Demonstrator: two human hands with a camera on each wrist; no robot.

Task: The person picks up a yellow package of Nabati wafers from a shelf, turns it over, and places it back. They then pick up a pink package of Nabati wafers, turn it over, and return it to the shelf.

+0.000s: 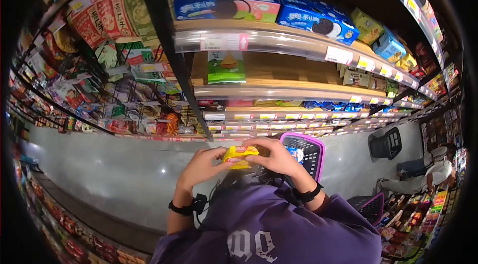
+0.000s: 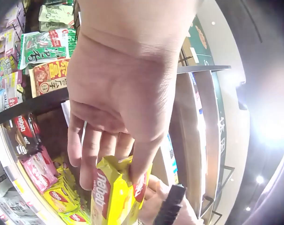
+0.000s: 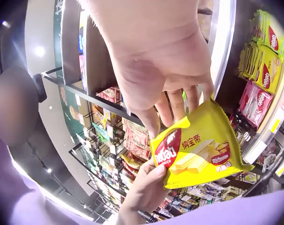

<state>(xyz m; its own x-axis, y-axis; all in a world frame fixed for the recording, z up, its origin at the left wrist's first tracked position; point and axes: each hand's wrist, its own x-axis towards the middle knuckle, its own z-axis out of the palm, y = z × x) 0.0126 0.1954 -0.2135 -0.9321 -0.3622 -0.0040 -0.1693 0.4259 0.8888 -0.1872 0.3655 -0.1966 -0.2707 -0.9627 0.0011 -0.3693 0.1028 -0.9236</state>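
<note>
A yellow Nabati wafer packet (image 1: 240, 157) is held between both hands in front of the purple shirt. My left hand (image 1: 200, 167) grips its left end, the thumb pressed on the front (image 2: 115, 194). On the other end, my right hand (image 1: 278, 156) pinches the packet near its upper edge, thumb on one face and fingers behind. The right wrist view shows the packet's front (image 3: 198, 152), with a red logo and a picture of wafers; parts of the right fingers are hidden behind it.
A basket with a purple rim (image 1: 318, 157) stands below, right of my hands, with a blue item inside. Shelves ahead carry blue biscuit boxes (image 1: 226, 6) and a green packet (image 1: 226, 67). A black basket (image 1: 385, 144) and another person (image 1: 433, 174) are at the right.
</note>
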